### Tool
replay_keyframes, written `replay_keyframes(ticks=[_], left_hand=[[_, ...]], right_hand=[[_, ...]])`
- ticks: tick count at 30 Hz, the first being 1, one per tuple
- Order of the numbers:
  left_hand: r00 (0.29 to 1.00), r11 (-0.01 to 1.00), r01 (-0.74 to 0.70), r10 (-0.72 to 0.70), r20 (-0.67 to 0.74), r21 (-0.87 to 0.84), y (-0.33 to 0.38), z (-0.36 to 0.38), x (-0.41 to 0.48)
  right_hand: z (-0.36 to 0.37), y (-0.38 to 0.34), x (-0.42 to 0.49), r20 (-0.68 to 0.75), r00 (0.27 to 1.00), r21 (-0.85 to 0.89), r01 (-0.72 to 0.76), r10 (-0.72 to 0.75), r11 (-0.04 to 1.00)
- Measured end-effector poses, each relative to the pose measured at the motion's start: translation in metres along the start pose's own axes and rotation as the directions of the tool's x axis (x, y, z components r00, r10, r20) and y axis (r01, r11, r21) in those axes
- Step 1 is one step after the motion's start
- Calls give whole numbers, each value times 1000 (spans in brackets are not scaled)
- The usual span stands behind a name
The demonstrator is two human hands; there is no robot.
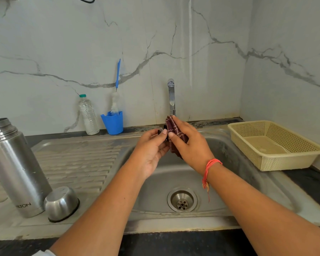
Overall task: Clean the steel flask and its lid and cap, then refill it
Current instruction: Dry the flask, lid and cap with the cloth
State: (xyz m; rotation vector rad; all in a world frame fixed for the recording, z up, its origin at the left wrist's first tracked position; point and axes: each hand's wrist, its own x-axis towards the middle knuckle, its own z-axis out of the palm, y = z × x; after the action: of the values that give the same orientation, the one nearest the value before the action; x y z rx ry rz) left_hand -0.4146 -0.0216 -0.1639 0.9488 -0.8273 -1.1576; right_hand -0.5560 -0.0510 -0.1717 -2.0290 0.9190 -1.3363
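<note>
Both forearms rise from the bottom edge of the frame, over the dark counter (174,242) strip, and meet above the steel sink (229,154) at the centre. The left hand (151,146) has its fingers and thumb curled in a pinch round a small dark lid (165,127). Most of the lid is hidden by the fingertips, so its shape cannot be made out. The right hand (190,145) is clamped on a folded maroon cloth (172,126) with pale stitching. Its thumb lies across the front of the cloth, and the lower end of the cloth hangs below the palm. Cloth and lid touch where the two thumbs come together, just in front of the tap (171,97). A red thread (210,167) is tied round the right wrist.

The steel flask (17,169) stands upright and open-mouthed at the left edge of the frame, on the ribbed drainboard (81,163), well apart from both hands. Its steel cap (61,203) sits mouth down just beside the flask's base, to the right of it. The drain (182,200) lies in the basin floor, below and between the two wrists.

Against the marble wall, left of the tap, a blue cup (113,123) holds a bottle brush (115,102) with a blue handle. A clear plastic bottle (88,115) with a green top stands just left of the cup. At the right of the frame a cream plastic basket (284,159) rests beside the basin.
</note>
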Motion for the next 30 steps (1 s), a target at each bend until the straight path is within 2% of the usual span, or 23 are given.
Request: replay_keyframes(ticks=[7, 9, 13, 16, 21, 23, 25, 27, 30], left_hand=[[974, 974, -165, 137, 178, 155, 1, -4, -6], [959, 944, -225, 171, 224, 241, 1, -4, -7], [952, 916, -242, 160, 261, 320, 3, -4, -10], [946, 878, -285, 194, 258, 386, 5, -5, -8], [937, 846, -345, 285, 202, 406, 0, -4, 0], [929, 829, -370, 317, 192, 421, -3, -4, 3], [925, 811, -380, 327, 193, 444, -3, -7, 4], [926, 802, -378, 328, 188, 462, -3, -10, 4], [931, 806, -362, 332, 150, 467, -3, -9, 4]], right_hand=[[-19, -3, 5, 44, 970, 328, -241, 241, 913], [-24, -4, 7, 164, 925, 424, -380, 343, 822], [-29, -6, 2, 423, 769, 550, -638, 478, 539], [-28, -3, 0, 508, 728, 592, -683, 460, 428], [-26, -2, 1, 535, 706, 616, -702, 463, 358], [-24, -4, 0, 496, 725, 643, -676, 477, 360], [-18, -2, 1, 415, 787, 696, -598, 457, 398], [-11, 2, 3, 292, 863, 718, -482, 412, 502], [-7, 10, 4, 97, 939, 635, -313, 329, 706]])
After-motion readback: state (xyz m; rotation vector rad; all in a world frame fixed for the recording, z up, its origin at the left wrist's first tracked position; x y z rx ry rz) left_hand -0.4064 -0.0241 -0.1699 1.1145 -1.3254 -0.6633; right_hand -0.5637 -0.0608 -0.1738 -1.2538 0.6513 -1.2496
